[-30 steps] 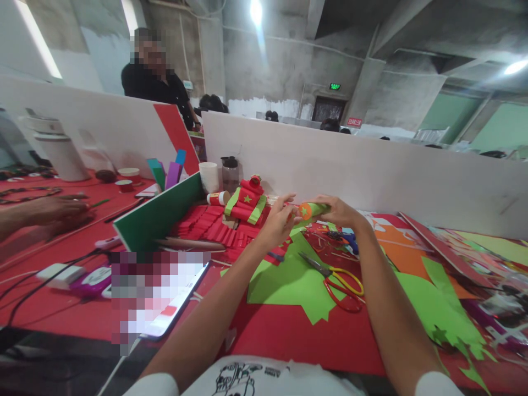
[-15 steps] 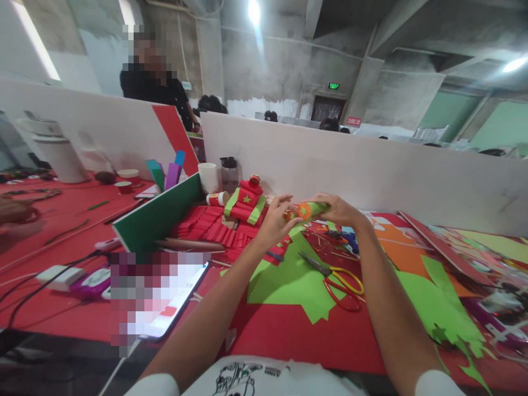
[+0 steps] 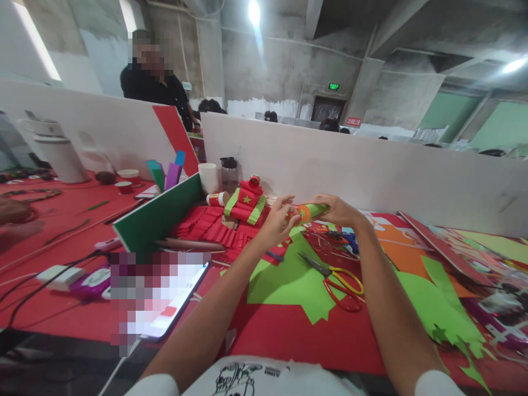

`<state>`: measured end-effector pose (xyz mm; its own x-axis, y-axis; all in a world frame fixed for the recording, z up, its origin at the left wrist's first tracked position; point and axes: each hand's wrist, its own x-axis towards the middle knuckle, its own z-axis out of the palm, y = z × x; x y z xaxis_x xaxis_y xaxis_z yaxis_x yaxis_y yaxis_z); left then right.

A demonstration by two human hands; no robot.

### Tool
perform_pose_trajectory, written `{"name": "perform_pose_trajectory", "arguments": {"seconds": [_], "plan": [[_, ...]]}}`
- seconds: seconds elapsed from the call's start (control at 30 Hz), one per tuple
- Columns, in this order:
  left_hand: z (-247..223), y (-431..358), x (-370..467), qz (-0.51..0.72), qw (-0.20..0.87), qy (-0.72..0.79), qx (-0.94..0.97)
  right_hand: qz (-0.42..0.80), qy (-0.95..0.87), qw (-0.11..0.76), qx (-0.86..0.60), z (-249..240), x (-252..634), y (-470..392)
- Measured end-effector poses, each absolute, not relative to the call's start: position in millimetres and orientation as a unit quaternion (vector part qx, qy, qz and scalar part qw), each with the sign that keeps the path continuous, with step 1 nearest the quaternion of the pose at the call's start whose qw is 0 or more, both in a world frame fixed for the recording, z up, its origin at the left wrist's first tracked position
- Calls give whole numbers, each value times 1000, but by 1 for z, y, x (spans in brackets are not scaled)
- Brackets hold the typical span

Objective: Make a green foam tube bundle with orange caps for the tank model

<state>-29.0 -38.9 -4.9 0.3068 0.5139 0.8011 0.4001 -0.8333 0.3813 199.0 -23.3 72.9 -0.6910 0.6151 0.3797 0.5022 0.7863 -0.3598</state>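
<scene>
Above the middle of the table, my right hand (image 3: 336,208) is closed around a green paper roll (image 3: 317,211). The roll's near end carries an orange disc with a green star (image 3: 304,213). My left hand (image 3: 281,221) is at that disc, its thumb and index finger brought together at the disc's left edge while other fingers stay raised. What is between those fingertips is too small to make out. Below the hands lies a cut green sheet (image 3: 280,283), with red-and-yellow-handled scissors (image 3: 332,273) on it. To the left stands a red paper construction with green strips and a star (image 3: 246,199).
A green board (image 3: 159,212) stands left of many folded red paper pieces (image 3: 206,224). A phone (image 3: 177,300) lies nearer me. Orange paper (image 3: 398,245) and green scraps (image 3: 437,302) cover the right side. A white partition (image 3: 350,159) runs behind; a person (image 3: 154,82) stands beyond it.
The fingertips of my left hand have closed in on the orange disc, and the orange bit seen between them earlier is now hidden. The right hand keeps the roll nearly still.
</scene>
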Motion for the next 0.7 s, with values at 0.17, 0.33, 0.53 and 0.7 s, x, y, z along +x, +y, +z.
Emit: {"name": "perform_pose_trajectory", "arguments": {"seconds": [0.17,0.33,0.53,0.7], "plan": [[-7,-36,-27,534,59,277,797,119,-910,253,-306,74,200,-23],[-4,-35,-28,579,69,273,766,111,-910,247,-315,73,202,-22],[2,-43,-30,607,138,277,732,108,-911,250,-310,71,205,-17],[0,-37,-30,640,187,322,673,123,-909,256,-306,73,208,-19]]}}
